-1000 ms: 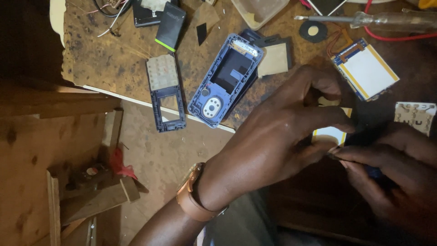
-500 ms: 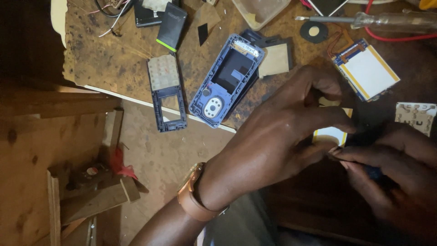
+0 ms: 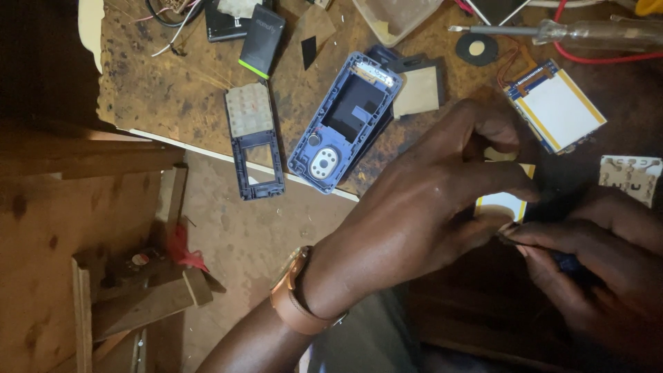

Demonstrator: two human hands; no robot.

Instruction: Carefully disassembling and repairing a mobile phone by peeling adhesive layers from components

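A person's two hands meet over a small flat part (image 3: 503, 205) with a white face and a thin yellow edge, at the right side of a worn wooden desk (image 3: 173, 90). Only a corner of this part shows, between the fingers. The left hand (image 3: 428, 200) curls over it from above, thumb and fingers bent in a pinch around it. The right hand (image 3: 594, 262) comes in from the right, its fingers closed on a dark, slim object (image 3: 570, 264) whose blue tint barely shows; what that object is cannot be made out. The fingertips of the two hands nearly touch at the part. A tan watch strap (image 3: 293, 300) circles the left wrist.

Compared with the earlier frames, almost nothing differs: the hands keep the same pose over the part, and the things on the desk lie where they were.

Above the hands lie a blue phone casing (image 3: 345, 121), opened and face up, a dark frame with a pale keypad (image 3: 252, 141) to its left, a black battery (image 3: 261, 31), and a small display panel (image 3: 556, 107) with a yellow border. A screwdriver (image 3: 552, 31) with a clear handle lies along the top edge, partly cut off. The lower right corner is very dark, and the rest of the right hand fades into shadow there.
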